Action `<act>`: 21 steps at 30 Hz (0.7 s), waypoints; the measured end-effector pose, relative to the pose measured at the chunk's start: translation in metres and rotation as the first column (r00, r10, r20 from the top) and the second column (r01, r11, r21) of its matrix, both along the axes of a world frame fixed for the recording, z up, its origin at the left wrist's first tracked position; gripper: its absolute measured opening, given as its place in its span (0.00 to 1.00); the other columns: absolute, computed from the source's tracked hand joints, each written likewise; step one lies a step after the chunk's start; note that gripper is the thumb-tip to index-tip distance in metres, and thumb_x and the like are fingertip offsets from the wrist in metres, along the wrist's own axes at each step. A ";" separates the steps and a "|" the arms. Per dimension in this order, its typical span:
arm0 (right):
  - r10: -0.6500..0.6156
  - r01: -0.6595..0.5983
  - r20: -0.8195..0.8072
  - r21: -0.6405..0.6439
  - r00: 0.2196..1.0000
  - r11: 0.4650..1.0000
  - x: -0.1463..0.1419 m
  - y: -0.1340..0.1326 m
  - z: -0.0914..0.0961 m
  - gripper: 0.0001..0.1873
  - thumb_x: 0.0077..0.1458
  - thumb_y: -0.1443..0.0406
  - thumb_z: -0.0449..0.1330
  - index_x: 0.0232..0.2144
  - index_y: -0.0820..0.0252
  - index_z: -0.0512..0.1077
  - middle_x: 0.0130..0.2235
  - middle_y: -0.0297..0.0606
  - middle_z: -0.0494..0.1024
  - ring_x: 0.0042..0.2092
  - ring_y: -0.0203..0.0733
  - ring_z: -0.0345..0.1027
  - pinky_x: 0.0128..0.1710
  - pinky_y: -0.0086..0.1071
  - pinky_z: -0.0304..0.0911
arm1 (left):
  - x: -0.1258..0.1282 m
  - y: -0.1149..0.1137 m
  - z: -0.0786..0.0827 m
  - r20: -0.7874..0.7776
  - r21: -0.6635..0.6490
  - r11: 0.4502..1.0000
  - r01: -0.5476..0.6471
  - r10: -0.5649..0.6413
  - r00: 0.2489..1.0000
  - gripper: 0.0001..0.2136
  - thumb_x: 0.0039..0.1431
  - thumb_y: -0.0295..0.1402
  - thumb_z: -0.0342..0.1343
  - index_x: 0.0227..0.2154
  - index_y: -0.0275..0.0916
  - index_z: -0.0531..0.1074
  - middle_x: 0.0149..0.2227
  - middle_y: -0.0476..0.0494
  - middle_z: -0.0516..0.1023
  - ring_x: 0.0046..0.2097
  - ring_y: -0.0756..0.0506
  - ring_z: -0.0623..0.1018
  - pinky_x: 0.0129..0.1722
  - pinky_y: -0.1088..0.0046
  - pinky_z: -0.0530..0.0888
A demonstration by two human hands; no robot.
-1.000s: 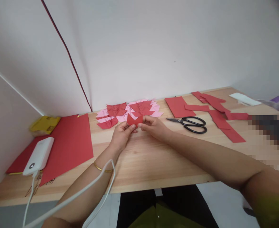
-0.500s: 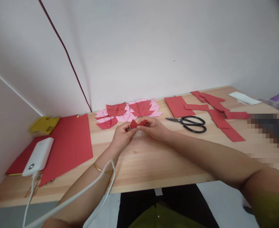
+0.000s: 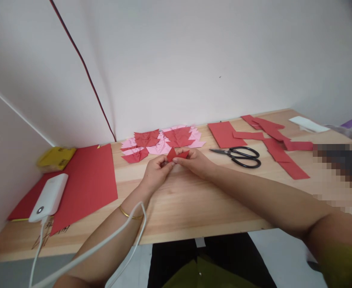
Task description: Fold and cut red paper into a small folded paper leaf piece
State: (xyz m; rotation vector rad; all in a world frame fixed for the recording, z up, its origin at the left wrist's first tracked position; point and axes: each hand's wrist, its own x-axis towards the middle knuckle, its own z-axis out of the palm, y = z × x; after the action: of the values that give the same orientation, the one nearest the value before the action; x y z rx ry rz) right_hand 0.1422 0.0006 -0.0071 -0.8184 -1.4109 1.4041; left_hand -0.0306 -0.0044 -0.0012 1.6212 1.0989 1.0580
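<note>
My left hand [image 3: 156, 172] and my right hand [image 3: 194, 161] meet over the middle of the wooden table [image 3: 179, 200], both pinched on one small folded red paper piece [image 3: 176, 154]. The piece is creased into points and held just above the tabletop. Right behind it lies a pile of folded red and pink paper pieces [image 3: 161, 142]. A gold bangle [image 3: 128, 212] sits on my left wrist.
Black scissors [image 3: 239, 156] lie to the right of my hands, among red paper sheets and strips [image 3: 272, 140]. A large red sheet [image 3: 83, 184] covers the left side, with a white power bank [image 3: 48, 196] and its cable on it. A yellow object [image 3: 56, 157] sits at the far left.
The red piece was a wider flat shape one second ago; it is now folded smaller between my fingers. Both hands stayed in about the same place.
</note>
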 end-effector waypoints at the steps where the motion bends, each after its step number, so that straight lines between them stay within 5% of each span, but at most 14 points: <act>1: -0.002 0.002 -0.009 -0.002 1.000 1.000 0.000 0.001 -0.001 0.14 0.46 0.57 0.65 0.34 0.59 0.72 0.32 0.33 0.76 0.35 0.36 0.68 0.41 0.33 0.63 | 0.000 0.001 -0.002 0.016 -0.016 1.000 -0.012 0.013 1.000 0.12 0.49 0.39 0.63 0.21 0.37 0.70 0.20 0.52 0.68 0.23 0.53 0.63 0.24 0.77 0.60; 9: -0.001 -0.006 0.047 0.147 0.999 0.989 -0.001 0.001 0.002 0.12 0.52 0.56 0.61 0.33 0.60 0.72 0.35 0.36 0.76 0.40 0.39 0.69 0.45 0.35 0.63 | -0.001 0.006 -0.009 0.197 -0.133 0.991 0.025 0.002 0.980 0.10 0.49 0.37 0.62 0.25 0.36 0.70 0.24 0.49 0.73 0.28 0.51 0.71 0.32 0.75 0.67; 15: -0.123 0.080 0.265 0.166 0.956 0.983 0.003 0.001 0.004 0.17 0.55 0.54 0.56 0.24 0.61 0.69 0.24 0.31 0.69 0.28 0.34 0.61 0.32 0.30 0.59 | -0.002 0.006 -0.007 0.154 -0.134 0.990 -0.041 0.061 0.986 0.12 0.48 0.37 0.63 0.21 0.36 0.67 0.20 0.51 0.71 0.24 0.52 0.68 0.28 0.76 0.64; 21: -0.058 0.055 0.060 0.049 0.997 0.997 0.001 0.003 -0.002 0.16 0.46 0.56 0.65 0.36 0.58 0.72 0.32 0.33 0.76 0.35 0.37 0.68 0.39 0.33 0.63 | -0.001 0.003 -0.001 0.032 -0.023 0.999 -0.041 0.042 0.999 0.12 0.48 0.37 0.63 0.19 0.37 0.68 0.20 0.53 0.67 0.24 0.53 0.64 0.25 0.77 0.61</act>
State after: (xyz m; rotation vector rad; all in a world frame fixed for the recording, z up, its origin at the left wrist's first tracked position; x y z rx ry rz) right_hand 0.1434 0.0036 -0.0089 -0.8706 -1.4515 1.3075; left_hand -0.0314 -0.0018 -0.0018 1.5646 1.1237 1.0913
